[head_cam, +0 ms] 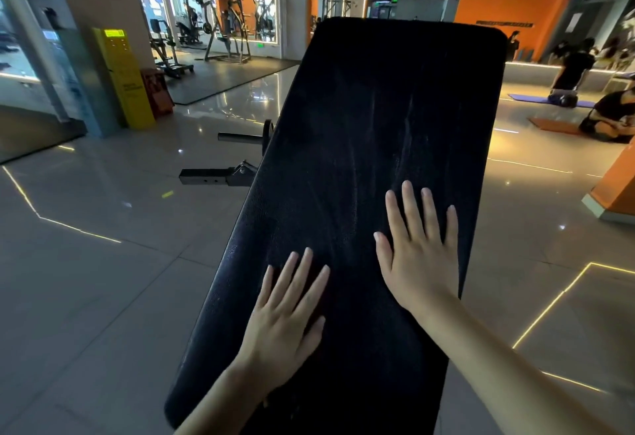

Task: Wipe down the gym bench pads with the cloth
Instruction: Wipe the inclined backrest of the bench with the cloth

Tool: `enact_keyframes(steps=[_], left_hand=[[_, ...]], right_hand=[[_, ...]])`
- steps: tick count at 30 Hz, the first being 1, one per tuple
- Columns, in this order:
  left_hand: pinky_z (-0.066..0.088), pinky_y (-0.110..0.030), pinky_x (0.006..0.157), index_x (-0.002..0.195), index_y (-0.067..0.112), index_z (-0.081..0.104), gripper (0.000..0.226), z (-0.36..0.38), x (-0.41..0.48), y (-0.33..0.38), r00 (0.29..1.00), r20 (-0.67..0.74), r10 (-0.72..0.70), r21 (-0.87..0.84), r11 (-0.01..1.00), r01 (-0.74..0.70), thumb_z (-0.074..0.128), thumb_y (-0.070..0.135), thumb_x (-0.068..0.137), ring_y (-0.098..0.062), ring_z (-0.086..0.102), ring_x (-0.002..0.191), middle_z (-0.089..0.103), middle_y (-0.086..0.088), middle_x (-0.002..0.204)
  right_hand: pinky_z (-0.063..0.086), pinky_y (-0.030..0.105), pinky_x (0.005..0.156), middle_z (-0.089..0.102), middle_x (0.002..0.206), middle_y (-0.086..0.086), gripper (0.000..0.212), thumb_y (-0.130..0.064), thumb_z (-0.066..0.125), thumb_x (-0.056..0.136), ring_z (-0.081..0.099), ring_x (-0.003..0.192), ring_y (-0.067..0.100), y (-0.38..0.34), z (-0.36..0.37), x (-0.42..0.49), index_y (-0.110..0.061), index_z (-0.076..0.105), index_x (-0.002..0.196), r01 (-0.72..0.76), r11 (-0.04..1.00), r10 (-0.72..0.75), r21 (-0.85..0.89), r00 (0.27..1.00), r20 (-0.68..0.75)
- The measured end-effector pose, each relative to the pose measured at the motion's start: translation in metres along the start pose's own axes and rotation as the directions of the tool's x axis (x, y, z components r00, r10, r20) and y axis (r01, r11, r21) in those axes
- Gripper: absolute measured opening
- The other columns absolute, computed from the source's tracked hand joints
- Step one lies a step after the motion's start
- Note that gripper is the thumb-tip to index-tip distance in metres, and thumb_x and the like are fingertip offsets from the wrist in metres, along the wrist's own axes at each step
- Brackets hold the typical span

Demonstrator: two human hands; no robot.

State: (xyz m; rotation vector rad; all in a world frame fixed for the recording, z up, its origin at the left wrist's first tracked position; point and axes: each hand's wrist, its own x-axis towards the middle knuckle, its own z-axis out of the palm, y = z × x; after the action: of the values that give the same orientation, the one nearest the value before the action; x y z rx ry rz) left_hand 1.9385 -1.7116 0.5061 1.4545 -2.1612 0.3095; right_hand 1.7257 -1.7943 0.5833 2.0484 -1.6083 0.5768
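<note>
Head view is looking down the long black bench pad (378, 108), which is running away from the camera on a slant, its near end low in the picture and its rounded far end up high. Both hands are lying flat on the near half. The left hand (285, 324) is resting palm down near the pad's left edge, fingers straight and slightly fanned. The right hand (419, 256) is sitting further up, close to the right edge, fingers spread wide on the surface. Pale streaks (409, 118) are showing on the pad beyond the right hand. A black metal frame bar (220, 176) is sticking out to the left over the glossy tiled floor (103, 280). A yellow kiosk (125, 80) is standing by the pillar, and people (574, 66) are occupying mats at far right.
</note>
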Motion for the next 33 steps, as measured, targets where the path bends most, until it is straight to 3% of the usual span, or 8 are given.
enact_keyframes(steps=[4,8,11,14,18,25,28,33], left_hand=[[0.002,-0.050,0.120,0.157,0.020,0.008,0.068,-0.007,0.070,-0.045,0.963,-0.082,-0.257,-0.077,0.965,0.251,0.028,0.041,0.096,-0.023,-0.006,0.152,0.002,-0.006,0.165],[-0.004,-0.048,0.122,0.157,0.019,0.000,0.063,-0.027,0.136,-0.080,0.841,-0.072,-0.537,-0.143,0.840,0.524,0.025,0.037,0.102,-0.025,-0.011,0.151,-0.007,-0.009,0.165],[-0.003,-0.045,0.122,0.158,0.019,-0.001,0.063,-0.028,0.139,-0.076,0.796,-0.061,-0.602,-0.202,0.789,0.581,0.029,0.035,0.104,-0.024,-0.008,0.152,-0.006,-0.008,0.165],[-0.003,-0.048,0.122,0.158,0.019,0.004,0.071,-0.020,0.099,-0.047,0.858,-0.060,-0.511,-0.175,0.851,0.495,0.020,0.047,0.095,-0.023,-0.006,0.152,-0.003,-0.005,0.165],[0.006,-0.055,0.120,0.157,0.014,0.019,0.082,-0.003,-0.004,0.022,0.973,-0.037,-0.228,-0.097,0.970,0.224,0.043,0.055,0.089,-0.031,0.007,0.152,0.012,-0.011,0.164],[0.008,-0.053,0.118,0.154,0.023,0.026,0.079,0.004,-0.041,0.021,0.999,0.014,-0.050,0.060,0.997,0.049,0.050,0.040,0.080,-0.031,0.021,0.149,0.021,-0.009,0.162],[0.014,-0.055,0.118,0.154,0.021,0.025,0.077,0.000,-0.017,-0.023,0.962,-0.058,-0.266,0.001,0.964,0.266,0.042,0.036,0.081,-0.030,0.016,0.149,0.018,-0.008,0.162],[0.005,-0.050,0.122,0.157,0.018,0.011,0.080,-0.009,0.001,-0.059,0.752,-0.060,-0.656,-0.227,0.742,0.630,0.020,0.045,0.083,-0.026,-0.004,0.152,0.001,-0.003,0.164]], right_hand=[[0.014,0.059,0.119,0.019,0.163,0.011,0.064,-0.047,0.023,0.100,0.015,0.151,0.033,-0.002,0.000,-0.012,-0.015,0.024,0.156,0.024,1.000,-0.024,0.003,1.000,-0.014],[0.013,0.059,0.119,0.021,0.163,0.011,0.063,-0.046,0.023,0.100,0.017,0.150,0.033,-0.002,-0.001,-0.011,-0.015,0.027,0.155,0.019,1.000,-0.019,-0.010,1.000,-0.011],[0.014,0.059,0.119,0.020,0.163,0.011,0.064,-0.046,0.022,0.100,0.016,0.151,0.033,-0.003,-0.002,-0.012,-0.015,0.026,0.155,0.015,1.000,-0.015,-0.012,1.000,0.005],[0.014,0.059,0.119,0.016,0.164,0.009,0.065,-0.048,0.021,0.100,0.013,0.151,0.032,-0.004,-0.003,-0.012,-0.016,0.022,0.156,0.010,1.000,-0.010,-0.025,0.999,0.031],[0.012,0.059,0.119,0.014,0.164,0.009,0.065,-0.048,0.020,0.100,0.012,0.151,0.032,-0.004,-0.001,-0.012,-0.015,0.021,0.157,0.011,0.999,-0.010,-0.033,0.999,0.046],[0.014,0.060,0.118,0.016,0.164,0.009,0.065,-0.048,0.018,0.100,0.014,0.151,0.033,-0.005,-0.001,-0.017,-0.015,0.023,0.156,0.007,1.000,-0.006,-0.013,0.998,0.061],[0.014,0.061,0.118,0.017,0.164,0.009,0.065,-0.048,0.021,0.100,0.016,0.150,0.034,-0.010,0.000,-0.034,-0.014,0.025,0.156,0.021,1.000,-0.022,0.012,0.999,0.047],[0.016,0.061,0.117,0.021,0.163,0.009,0.063,-0.047,0.025,0.100,0.020,0.149,0.034,-0.024,0.000,-0.067,-0.014,0.029,0.154,0.035,0.999,-0.035,0.021,0.999,0.027]])
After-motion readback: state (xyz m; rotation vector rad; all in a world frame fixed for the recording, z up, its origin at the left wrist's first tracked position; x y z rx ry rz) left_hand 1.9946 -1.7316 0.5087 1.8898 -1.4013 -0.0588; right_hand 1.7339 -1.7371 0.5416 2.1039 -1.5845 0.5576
